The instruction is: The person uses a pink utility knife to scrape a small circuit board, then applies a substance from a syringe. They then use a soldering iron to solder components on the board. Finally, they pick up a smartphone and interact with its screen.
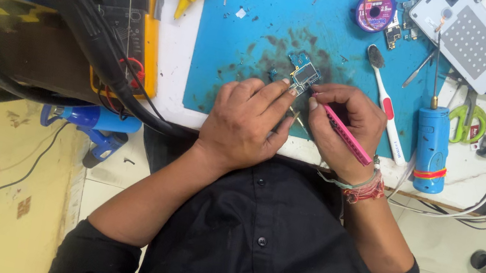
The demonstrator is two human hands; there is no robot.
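Blue mat [255,21] on the bench bore one circuit board [302,74], left hand [247,121] pinning it, right hand [348,130] gripping one pink tool [343,133].

left hand [245,124] pins circuit board [302,74] | right hand [348,130] holds pink tool [341,131] | blue mat [259,35]
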